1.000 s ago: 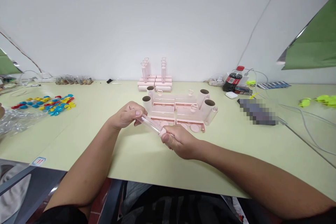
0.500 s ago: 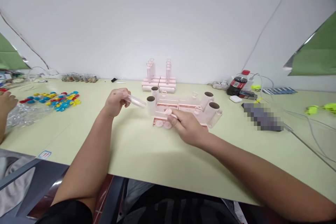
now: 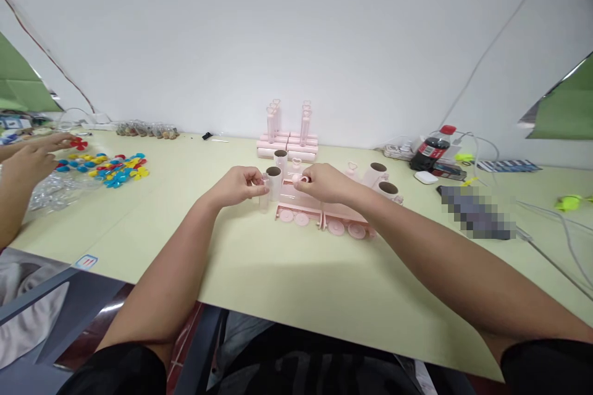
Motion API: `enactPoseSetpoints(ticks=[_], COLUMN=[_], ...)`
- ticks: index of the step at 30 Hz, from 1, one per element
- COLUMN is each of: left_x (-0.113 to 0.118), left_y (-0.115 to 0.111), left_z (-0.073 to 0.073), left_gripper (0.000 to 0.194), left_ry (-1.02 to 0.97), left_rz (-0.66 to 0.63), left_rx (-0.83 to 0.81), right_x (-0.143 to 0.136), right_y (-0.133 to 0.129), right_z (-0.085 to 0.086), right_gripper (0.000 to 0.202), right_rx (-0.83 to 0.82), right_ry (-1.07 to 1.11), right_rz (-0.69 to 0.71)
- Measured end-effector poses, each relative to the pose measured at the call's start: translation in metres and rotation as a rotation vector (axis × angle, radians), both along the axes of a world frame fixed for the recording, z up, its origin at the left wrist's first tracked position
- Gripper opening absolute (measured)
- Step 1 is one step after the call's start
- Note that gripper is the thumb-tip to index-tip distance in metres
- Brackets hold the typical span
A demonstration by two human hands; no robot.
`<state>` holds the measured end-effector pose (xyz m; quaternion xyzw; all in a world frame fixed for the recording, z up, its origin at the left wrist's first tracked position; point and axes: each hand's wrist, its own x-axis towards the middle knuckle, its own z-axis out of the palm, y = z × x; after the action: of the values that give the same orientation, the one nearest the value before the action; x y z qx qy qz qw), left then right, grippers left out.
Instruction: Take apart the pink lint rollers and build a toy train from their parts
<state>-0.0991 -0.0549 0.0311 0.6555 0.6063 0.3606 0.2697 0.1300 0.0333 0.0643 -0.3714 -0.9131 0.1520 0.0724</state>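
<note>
Clear tube [image 3: 264, 202], roughly upright, just left of the nearest-left dark-mouthed cylinder [image 3: 275, 186], pinched in my left hand [image 3: 238, 186]; right of that cylinder, my right hand [image 3: 327, 182] grips a pink piece [image 3: 301, 179]. Probable step: setting down; the next move calls for steady release.

Along its near side the counter [image 3: 287, 278] offers open passage; farther in, upright tubes [image 3: 276, 186] flank pink trays [image 3: 301, 208], and a bottle [image 3: 432, 150] obstructs the right rear.
</note>
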Motion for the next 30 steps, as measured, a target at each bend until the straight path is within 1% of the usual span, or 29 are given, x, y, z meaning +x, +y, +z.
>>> enactPoseSetpoints(ticks=[4,8,12,17,19,22,26,30], left_x=[0.005,0.011,0.012,0.011,0.011,0.011,0.013,0.017], left_y=[0.000,0.001,0.000,-0.002,-0.002,0.000,0.005,0.010], left_z=[0.000,0.000,0.000,0.003,0.004,0.003,-0.005,-0.015], left_gripper=[0.030,0.028,0.028,0.024,0.023,0.023,0.018,0.019], left_ry=[0.009,-0.001,0.052,0.200,0.279,0.377,0.464,0.524], left_rz=[-0.057,-0.058,-0.057,-0.019,-0.012,-0.035,-0.066,-0.051], left_rx=[-0.067,-0.084,-0.115,-0.106,-0.143,-0.225,-0.266,-0.257], right_x=[-0.011,-0.019,-0.025,-0.030,-0.031,-0.031,-0.031,-0.027], right_y=[0.008,0.018,0.026,0.031,0.030,0.028,0.025,0.022], right_z=[0.003,0.009,0.011,0.007,0.006,0.004,-0.001,-0.007], right_gripper=[0.028,0.021,0.016,0.015,0.016,0.019,0.022,0.022], right_rx=[-0.042,-0.086,-0.135,-0.116,-0.107,-0.088,-0.048,-0.011], right_ry=[-0.155,-0.231,-0.296,-0.276,-0.258,-0.238,-0.212,-0.148], right_rz=[0.026,0.069,0.088,0.063,0.063,0.067,0.060,0.045])
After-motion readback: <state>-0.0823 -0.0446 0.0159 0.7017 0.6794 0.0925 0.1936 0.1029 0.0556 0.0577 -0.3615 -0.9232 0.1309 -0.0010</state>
